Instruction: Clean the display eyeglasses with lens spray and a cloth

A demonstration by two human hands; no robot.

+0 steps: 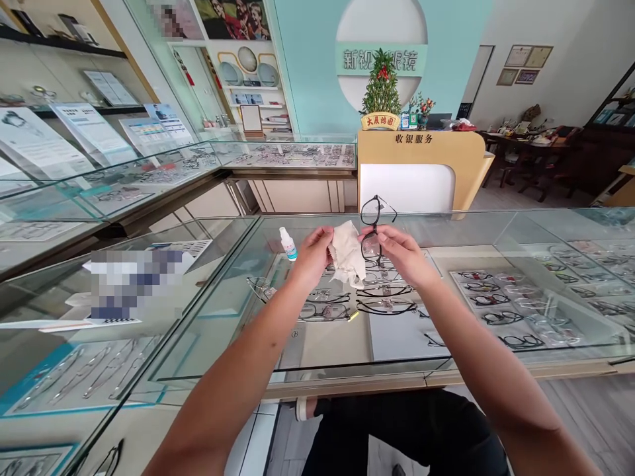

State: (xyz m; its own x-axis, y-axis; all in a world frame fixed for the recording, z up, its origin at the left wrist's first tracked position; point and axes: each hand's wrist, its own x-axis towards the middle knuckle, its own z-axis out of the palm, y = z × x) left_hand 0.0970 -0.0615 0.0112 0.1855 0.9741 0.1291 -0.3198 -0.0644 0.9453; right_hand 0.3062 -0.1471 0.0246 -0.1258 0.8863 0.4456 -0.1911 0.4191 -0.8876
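Both my hands are raised over a glass display counter [327,360]. In my left hand [315,250] a crumpled cream cleaning cloth [347,254] is pinched, its lower end hanging down. My right hand [399,250] grips a pair of dark-framed eyeglasses [370,211], turned on end with one lens above the other. The fingers of that hand are around the frame near the lower lens, close beside the cloth; whether cloth and lens touch I cannot tell. A small white spray bottle [288,244] with a blue label stands on the glass, left of my left hand.
Several eyeglasses [387,306] lie in rows beneath my hands, with more frames [489,301] inside the case to the right. Papers [74,301] rest on the left counter. Across the room stands a yellow cashier desk [421,149] with a plant [381,86] on it.
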